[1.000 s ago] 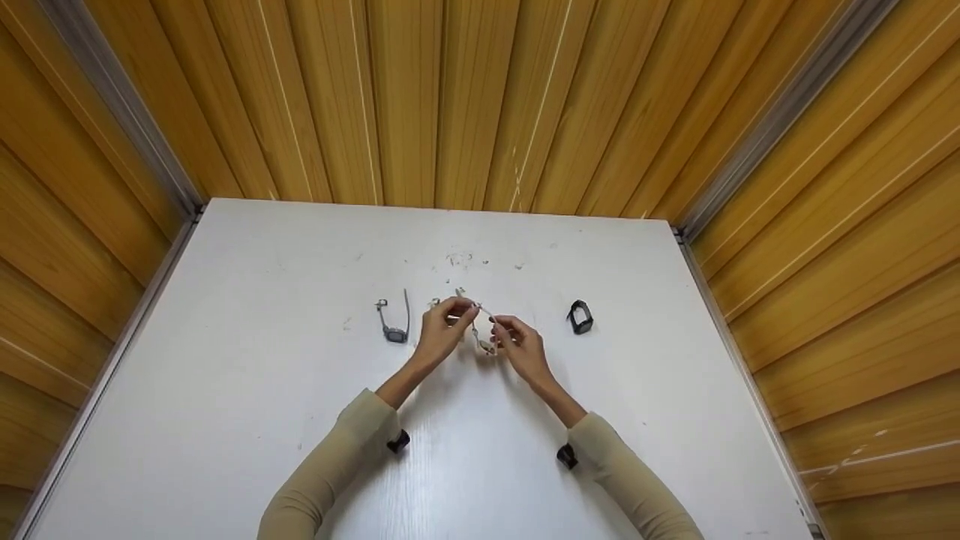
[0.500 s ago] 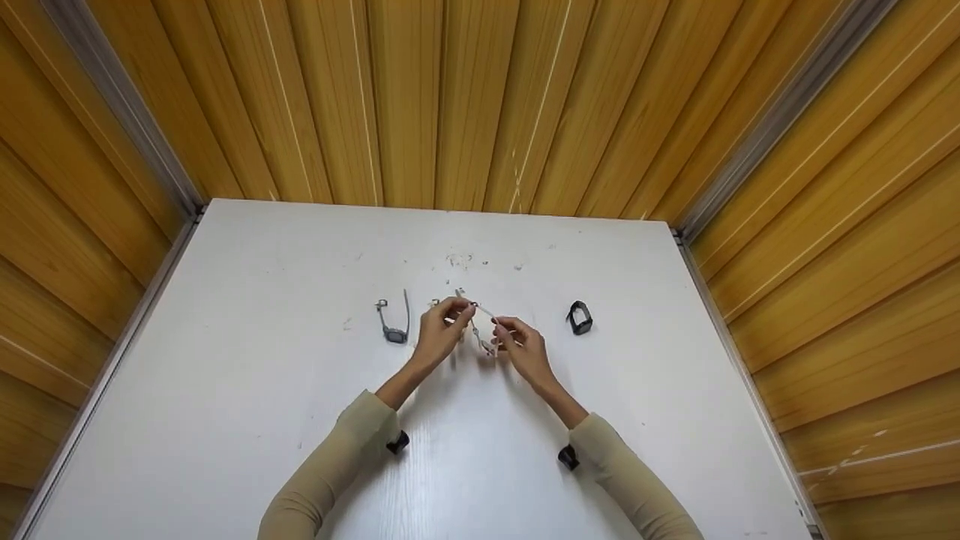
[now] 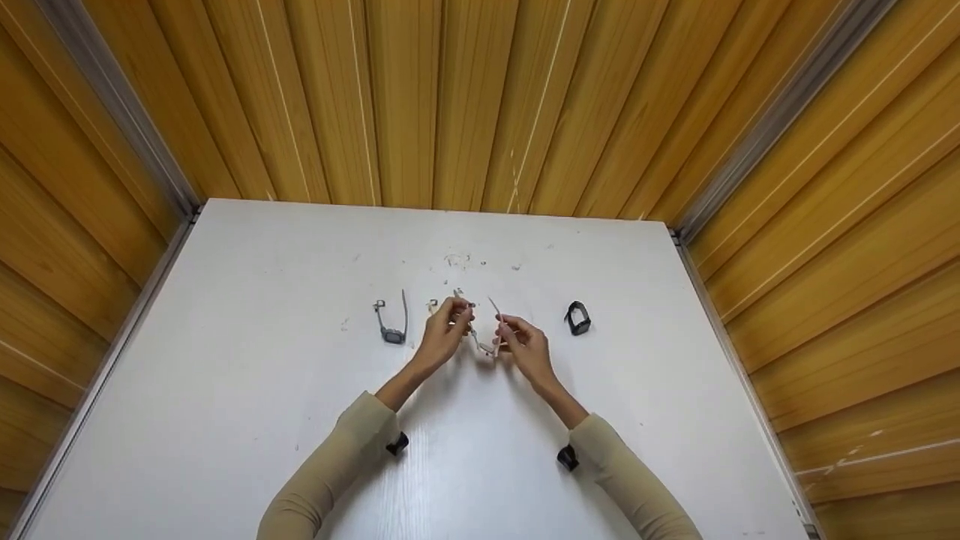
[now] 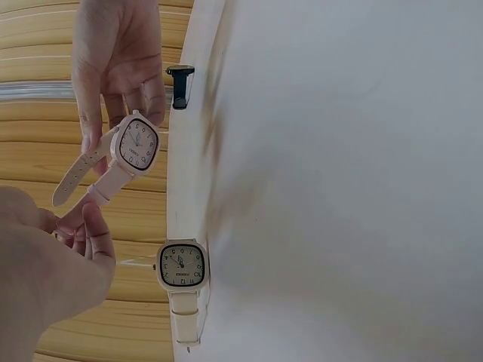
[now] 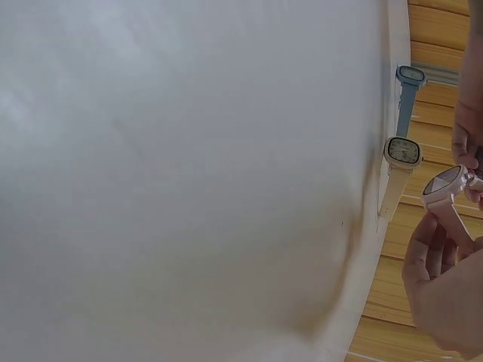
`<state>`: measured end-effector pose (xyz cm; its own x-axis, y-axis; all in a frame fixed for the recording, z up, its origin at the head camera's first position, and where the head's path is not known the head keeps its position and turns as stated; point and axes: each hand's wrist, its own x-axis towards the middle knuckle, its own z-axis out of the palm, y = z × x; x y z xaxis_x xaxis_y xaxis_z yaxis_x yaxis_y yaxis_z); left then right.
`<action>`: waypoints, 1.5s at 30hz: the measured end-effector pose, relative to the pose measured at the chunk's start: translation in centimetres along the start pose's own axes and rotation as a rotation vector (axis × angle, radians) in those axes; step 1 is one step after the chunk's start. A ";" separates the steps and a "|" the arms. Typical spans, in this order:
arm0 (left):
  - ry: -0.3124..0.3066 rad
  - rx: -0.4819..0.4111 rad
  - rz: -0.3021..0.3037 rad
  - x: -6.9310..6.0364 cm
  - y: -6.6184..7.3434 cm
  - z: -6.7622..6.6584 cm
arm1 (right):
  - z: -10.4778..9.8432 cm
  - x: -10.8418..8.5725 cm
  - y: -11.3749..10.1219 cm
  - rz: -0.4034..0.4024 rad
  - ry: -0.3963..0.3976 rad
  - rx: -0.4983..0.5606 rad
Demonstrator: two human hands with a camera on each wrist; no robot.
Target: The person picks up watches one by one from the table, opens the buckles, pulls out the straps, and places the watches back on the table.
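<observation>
Between the two hands hangs a pale pink wristwatch (image 4: 137, 143) with a squarish dial, held above the table. My left hand (image 3: 444, 330) pinches the strap on the buckle side, just below the strap loop. The holed strap (image 4: 74, 178) is pinched by my right hand (image 3: 526, 346) close to the watch case, and its tip sticks up free. The two strap ends stand apart. Behind my left hand a cream wristwatch (image 4: 182, 264) lies on the table; in the head view the hand covers most of it.
A blue-grey wristwatch (image 3: 393, 336) lies unfastened to the left, its straps pointing away. To the right sits a black wristwatch (image 3: 578, 319) with its strap in a loop. The white table (image 3: 495, 465) meets ribbed wood-coloured walls (image 3: 420, 105) at its far and side edges.
The holed strap, stretched across to my left fingers before, has come away from them and now points upward in my right hand. The left hand keeps its grip; the other watches stay put.
</observation>
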<state>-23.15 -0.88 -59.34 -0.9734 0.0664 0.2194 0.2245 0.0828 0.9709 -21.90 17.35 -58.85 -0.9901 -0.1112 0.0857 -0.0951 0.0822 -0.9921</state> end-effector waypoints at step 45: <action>0.087 0.188 -0.006 3.0 0.6 2.3 | -2.9 2.8 1.3 0.066 0.194 -0.077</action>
<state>-25.80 1.70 -58.37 -0.9732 -0.0197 0.2289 0.2154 0.2679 0.9390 -25.05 20.06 -59.65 -0.9950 0.0892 0.0440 -0.0294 0.1593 -0.9868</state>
